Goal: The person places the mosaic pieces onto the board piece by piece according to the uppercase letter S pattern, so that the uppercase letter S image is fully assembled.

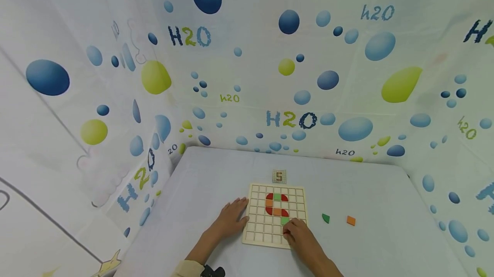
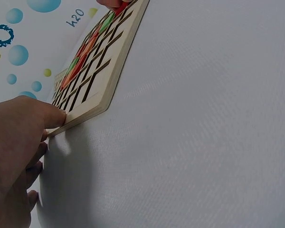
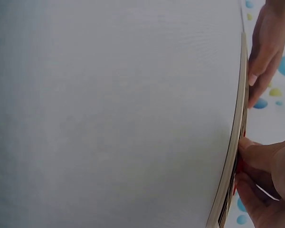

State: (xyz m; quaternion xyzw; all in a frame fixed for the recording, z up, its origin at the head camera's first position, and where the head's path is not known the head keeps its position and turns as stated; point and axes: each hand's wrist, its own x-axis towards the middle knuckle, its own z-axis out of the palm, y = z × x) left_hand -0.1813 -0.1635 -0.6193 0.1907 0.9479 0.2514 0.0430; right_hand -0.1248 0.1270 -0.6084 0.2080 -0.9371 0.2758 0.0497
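A wooden grid board lies on the table, with red, orange and green tiles set in its squares in a curving figure. At the board's left edge my left hand rests, fingers extended, the thumb touching the rim in the left wrist view. My right hand is over the lower right squares, just below a green tile. Between its thumb and fingers it pinches a red tile, mostly covered by the fingertips. Beyond the board lies a small gridded card showing an S-like figure.
To the right of the board lie a loose green rounded tile and an orange square tile. A white cloth covers the table. Behind and beside it hang curtains printed with drops and H2O lettering.
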